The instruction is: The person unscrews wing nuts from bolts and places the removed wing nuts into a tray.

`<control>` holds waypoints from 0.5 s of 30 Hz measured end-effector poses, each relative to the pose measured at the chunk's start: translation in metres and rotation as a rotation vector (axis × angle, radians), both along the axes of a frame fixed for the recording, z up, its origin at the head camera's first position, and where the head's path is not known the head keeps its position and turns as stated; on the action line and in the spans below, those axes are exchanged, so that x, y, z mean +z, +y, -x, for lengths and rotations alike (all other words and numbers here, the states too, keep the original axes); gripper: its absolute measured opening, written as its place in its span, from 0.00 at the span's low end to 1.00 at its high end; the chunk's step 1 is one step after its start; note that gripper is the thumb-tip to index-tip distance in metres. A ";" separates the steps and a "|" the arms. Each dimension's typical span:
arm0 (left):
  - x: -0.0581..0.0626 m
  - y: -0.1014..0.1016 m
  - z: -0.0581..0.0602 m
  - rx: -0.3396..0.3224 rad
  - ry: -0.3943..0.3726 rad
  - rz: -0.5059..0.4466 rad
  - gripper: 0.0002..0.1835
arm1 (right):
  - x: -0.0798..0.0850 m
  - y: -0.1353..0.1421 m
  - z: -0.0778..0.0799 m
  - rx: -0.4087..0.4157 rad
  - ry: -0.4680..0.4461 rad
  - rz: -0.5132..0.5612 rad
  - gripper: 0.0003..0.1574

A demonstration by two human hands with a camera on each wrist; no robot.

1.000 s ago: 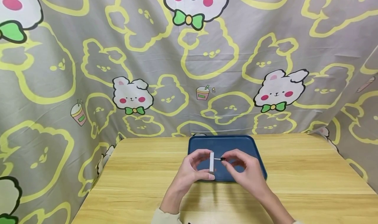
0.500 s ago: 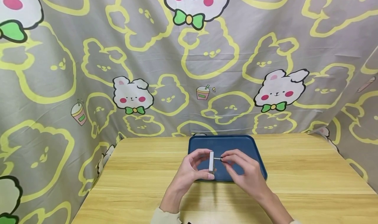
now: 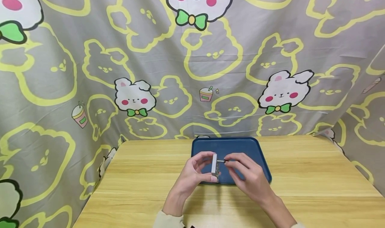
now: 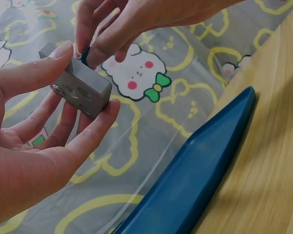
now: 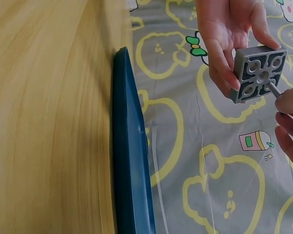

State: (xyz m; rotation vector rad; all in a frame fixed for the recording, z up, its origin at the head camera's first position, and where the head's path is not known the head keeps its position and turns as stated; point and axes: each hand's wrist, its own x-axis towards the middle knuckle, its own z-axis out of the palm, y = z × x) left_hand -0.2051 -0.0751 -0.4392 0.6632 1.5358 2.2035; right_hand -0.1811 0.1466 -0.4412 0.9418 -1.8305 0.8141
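Note:
Over the tray, my left hand holds a small grey square block by its edges, thumb below and fingers above in the head view. Ribs and several round holes mark one face of the block in the right wrist view, and that face is turned toward my right hand. Between thumb and fingertips the right hand pinches a thin metal shaft with a dark end. The tip of the shaft meets the holed face near its middle; fingers mostly cover the dark end.
A blue rimmed tray lies on the light wooden table, beneath and behind both hands. Grey cloth with cartoon rabbits hangs behind the table and along its sides.
The block has turned slightly, so more of its ribbed face shows in the head view. My right fingers have shifted over the dark end of the shaft, covering more of it.

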 end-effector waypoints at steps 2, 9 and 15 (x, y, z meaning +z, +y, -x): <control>0.000 0.000 0.000 0.002 0.001 -0.002 0.37 | 0.000 0.000 0.000 0.001 -0.004 0.006 0.12; 0.003 -0.002 0.000 0.052 0.034 0.040 0.39 | 0.002 0.000 -0.003 0.026 -0.130 0.053 0.18; 0.004 -0.002 -0.002 0.101 0.044 0.055 0.38 | 0.005 0.000 -0.007 0.090 -0.335 0.146 0.28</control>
